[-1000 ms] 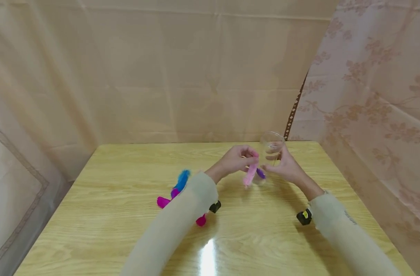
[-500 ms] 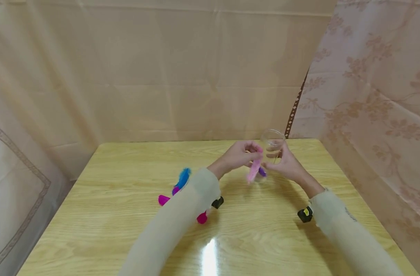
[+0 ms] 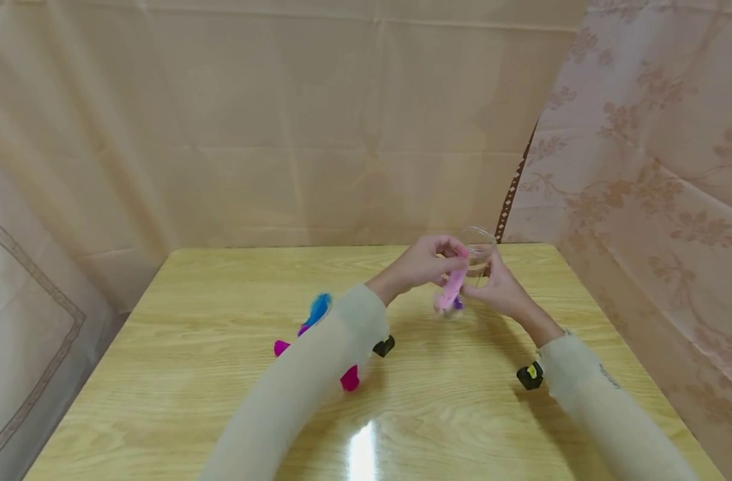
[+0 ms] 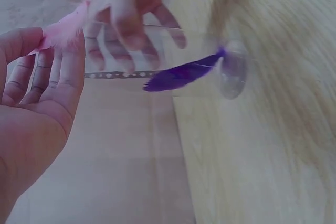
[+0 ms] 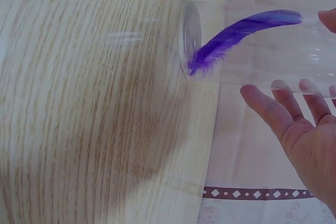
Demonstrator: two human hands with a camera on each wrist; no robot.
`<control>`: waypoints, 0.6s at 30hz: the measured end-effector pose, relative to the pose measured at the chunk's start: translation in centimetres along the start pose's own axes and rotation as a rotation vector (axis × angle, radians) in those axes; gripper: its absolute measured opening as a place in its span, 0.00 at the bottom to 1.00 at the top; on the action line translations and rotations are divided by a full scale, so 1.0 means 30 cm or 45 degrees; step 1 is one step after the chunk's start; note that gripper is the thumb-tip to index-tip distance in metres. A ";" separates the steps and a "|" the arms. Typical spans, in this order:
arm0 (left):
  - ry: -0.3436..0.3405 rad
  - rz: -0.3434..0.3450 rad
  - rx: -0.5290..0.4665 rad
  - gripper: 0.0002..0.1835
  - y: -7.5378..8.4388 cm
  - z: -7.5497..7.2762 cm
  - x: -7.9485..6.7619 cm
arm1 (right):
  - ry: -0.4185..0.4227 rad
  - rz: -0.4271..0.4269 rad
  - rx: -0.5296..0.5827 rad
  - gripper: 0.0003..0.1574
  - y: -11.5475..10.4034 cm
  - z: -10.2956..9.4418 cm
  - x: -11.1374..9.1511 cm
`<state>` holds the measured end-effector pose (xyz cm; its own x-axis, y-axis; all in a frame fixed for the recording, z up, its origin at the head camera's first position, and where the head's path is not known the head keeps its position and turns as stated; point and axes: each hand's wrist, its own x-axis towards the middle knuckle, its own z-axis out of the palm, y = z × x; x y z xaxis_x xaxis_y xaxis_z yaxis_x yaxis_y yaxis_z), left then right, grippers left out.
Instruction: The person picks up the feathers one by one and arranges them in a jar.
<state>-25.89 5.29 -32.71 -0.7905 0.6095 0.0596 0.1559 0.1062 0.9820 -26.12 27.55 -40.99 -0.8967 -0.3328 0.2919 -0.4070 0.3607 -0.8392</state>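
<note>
A tall clear glass (image 3: 477, 252) stands upright on the wooden table, with a purple feather (image 5: 236, 34) inside it near the base. My right hand (image 3: 501, 287) holds the glass from the right, its fingers and thumb about the side. Between the thumb and fingers of my left hand (image 3: 429, 262), a pink feather (image 3: 453, 287) is pinched close to the glass rim. In the left wrist view, the pink feather (image 4: 65, 29) lies beside the glass mouth; whether any of it is inside, I cannot tell.
Left of the hands lie a blue feather (image 3: 319, 308), a magenta feather (image 3: 280, 347) and a crimson feather (image 3: 350, 379); my left sleeve (image 3: 306, 374) partly covers this group. Behind the table (image 3: 222, 287) hangs a beige curtain (image 3: 252, 133), and a flowered curtain (image 3: 654, 180) hangs at the right.
My left hand has moved right and slightly up with the pink feather, nearer the glass rim. My right hand and the glass have stayed almost where they were.
</note>
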 end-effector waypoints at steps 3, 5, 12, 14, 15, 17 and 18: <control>0.003 0.031 -0.003 0.10 0.018 -0.005 0.006 | -0.003 -0.005 -0.011 0.53 0.001 0.001 -0.001; 0.011 0.041 0.000 0.08 0.029 -0.008 0.011 | -0.008 0.011 -0.023 0.53 0.001 -0.001 -0.002; 0.010 0.055 -0.026 0.07 0.061 -0.006 0.026 | -0.026 0.081 -0.055 0.56 0.000 -0.018 -0.016; 0.008 0.060 -0.034 0.08 0.074 -0.004 0.031 | -0.025 0.095 -0.048 0.56 -0.002 -0.022 -0.019; 0.008 0.066 -0.039 0.08 0.081 -0.003 0.035 | -0.024 0.100 -0.051 0.55 -0.003 -0.024 -0.020; 0.009 0.084 -0.028 0.08 0.094 -0.004 0.041 | -0.020 0.113 -0.052 0.52 -0.004 -0.027 -0.022; 0.011 0.096 -0.021 0.09 0.101 -0.005 0.042 | -0.019 0.110 -0.046 0.52 -0.004 -0.027 -0.021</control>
<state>-26.50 6.27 -29.63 -0.7821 0.6084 0.1348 0.2053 0.0474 0.9775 -25.63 28.40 -40.70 -0.9261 -0.3121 0.2118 -0.3344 0.4201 -0.8436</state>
